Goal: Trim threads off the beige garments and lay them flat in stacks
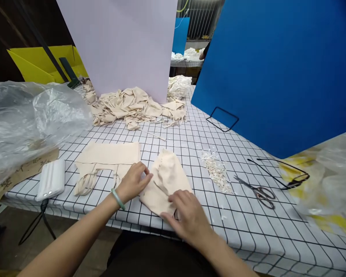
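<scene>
A beige cloth piece [177,173] lies bunched and folded in front of me on the table. At its left edge, my left hand [134,180], with a green bangle on the wrist, has thumb and forefinger drawn close together on the fabric. My right hand [190,215] bends its fingers over the lower right edge, thumb underneath and nearer me. A small dark curve shows between those fingers; I cannot make out what it is. Left of this piece, a flat stack of beige cloth [112,153] with narrow straps lies partly behind my left hand.
A heap of beige cloth [129,102] stands at the back against a pale board [118,42]. Scissors [259,190], glasses [294,181] and small clippings [216,171] lie right. A blue board [276,73] leans behind. A white device [51,179] and clear plastic [37,123] sit left.
</scene>
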The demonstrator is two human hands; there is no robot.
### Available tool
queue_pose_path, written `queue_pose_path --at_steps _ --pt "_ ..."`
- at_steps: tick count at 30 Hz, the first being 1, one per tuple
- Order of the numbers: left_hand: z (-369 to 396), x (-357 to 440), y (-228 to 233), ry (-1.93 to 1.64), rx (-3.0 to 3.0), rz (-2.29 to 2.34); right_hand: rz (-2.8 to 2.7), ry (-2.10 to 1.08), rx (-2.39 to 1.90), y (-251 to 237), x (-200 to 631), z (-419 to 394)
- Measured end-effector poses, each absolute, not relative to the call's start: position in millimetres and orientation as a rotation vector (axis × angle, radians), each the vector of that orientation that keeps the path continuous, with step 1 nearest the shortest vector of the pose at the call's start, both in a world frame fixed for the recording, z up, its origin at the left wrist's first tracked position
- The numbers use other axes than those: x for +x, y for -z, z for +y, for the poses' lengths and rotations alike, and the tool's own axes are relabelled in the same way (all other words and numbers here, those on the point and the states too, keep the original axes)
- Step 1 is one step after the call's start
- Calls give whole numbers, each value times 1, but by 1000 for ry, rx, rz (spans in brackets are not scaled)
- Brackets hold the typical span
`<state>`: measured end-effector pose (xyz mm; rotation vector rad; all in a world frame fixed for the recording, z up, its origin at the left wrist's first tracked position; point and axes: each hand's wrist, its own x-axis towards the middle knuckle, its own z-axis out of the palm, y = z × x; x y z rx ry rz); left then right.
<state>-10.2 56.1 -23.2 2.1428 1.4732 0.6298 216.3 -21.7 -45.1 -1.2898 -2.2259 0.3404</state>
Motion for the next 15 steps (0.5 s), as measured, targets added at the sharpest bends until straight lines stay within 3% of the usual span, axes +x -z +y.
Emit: queue_pose_path --at_steps 5,9,15 --pt "79 -20 27 -675 2358 1381 -2277 -103 -1525 60 167 -16" --pt "98 -17 26 -369 2476 1455 -2246 -127 -1594 67 176 1" --pt "115 6 33 -336 2514 1432 -2241 -172 -1693 64 179 11"
